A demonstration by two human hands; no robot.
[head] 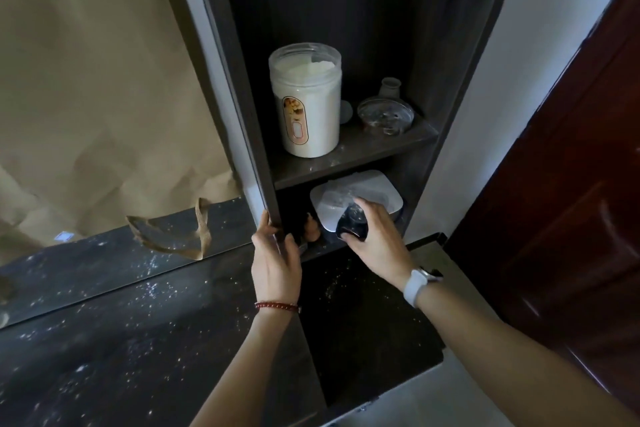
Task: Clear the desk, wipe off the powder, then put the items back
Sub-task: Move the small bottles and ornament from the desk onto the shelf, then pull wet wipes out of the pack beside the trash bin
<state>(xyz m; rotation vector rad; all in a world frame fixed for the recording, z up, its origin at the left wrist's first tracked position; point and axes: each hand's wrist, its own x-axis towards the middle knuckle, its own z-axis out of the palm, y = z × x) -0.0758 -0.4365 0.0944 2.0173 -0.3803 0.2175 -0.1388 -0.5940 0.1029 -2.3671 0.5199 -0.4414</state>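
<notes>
Powder still speckles the dark desk (138, 340) below you as your left hand (275, 260) curls its fingers round the front edge of the shelf unit (266, 184), while your right hand (375, 236) grips a small dark object (353, 226) at the lower shelf, touching a white lidded box (367, 194). You appear to be clearing items; next, draw it out without tipping. Above stand a powder jar (308, 100) and a glass dish (385, 114).

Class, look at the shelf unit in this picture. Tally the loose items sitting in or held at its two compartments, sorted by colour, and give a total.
White: 2, the powder jar and the square container
Clear glass: 2, the glass lid and the small bottle
Black: 1, the dark object in the right hand
Total: 5
</notes>
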